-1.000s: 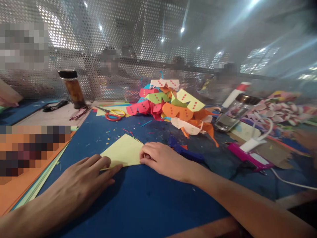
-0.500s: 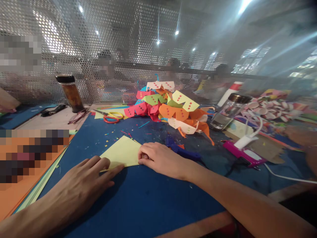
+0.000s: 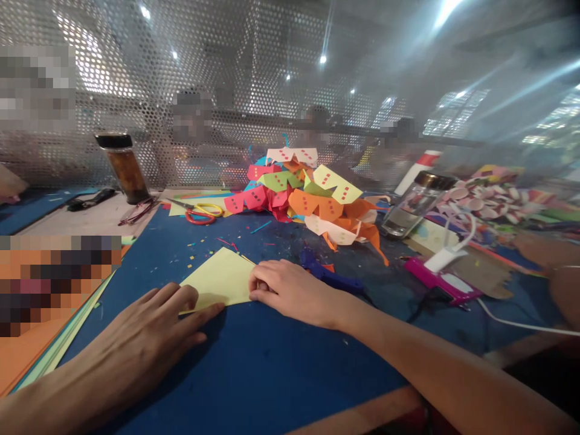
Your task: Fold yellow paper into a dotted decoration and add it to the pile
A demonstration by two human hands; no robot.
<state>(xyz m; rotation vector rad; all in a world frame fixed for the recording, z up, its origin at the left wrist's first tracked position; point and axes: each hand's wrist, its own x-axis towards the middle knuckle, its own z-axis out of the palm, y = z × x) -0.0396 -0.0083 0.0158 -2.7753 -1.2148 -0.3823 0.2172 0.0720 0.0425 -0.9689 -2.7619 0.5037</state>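
A pale yellow sheet of paper (image 3: 222, 277), apparently folded, lies on the blue table surface in front of me. My left hand (image 3: 165, 323) rests over its lower left part, the index finger stretched along the near edge and the other fingers loosely bent and apart. At the sheet's right corner, the fingers of my right hand (image 3: 278, 287) are pressed together on the paper's edge; the fingertips are partly hidden. A dark blue glue gun (image 3: 333, 275) lies just beyond my right hand.
Colourful paper masks (image 3: 312, 202) are heaped at the back, beside scissors (image 3: 202, 212). Jars stand left (image 3: 124, 169) and right (image 3: 414, 205). A magenta power strip (image 3: 441, 281) with a white cable sits right. Coloured paper sheets (image 3: 86, 302) lie left. Another person's arm (image 3: 544, 254) shows far right.
The whole view has shifted very slightly, so things sit a little further left. Both hands keep their places on the yellow paper.
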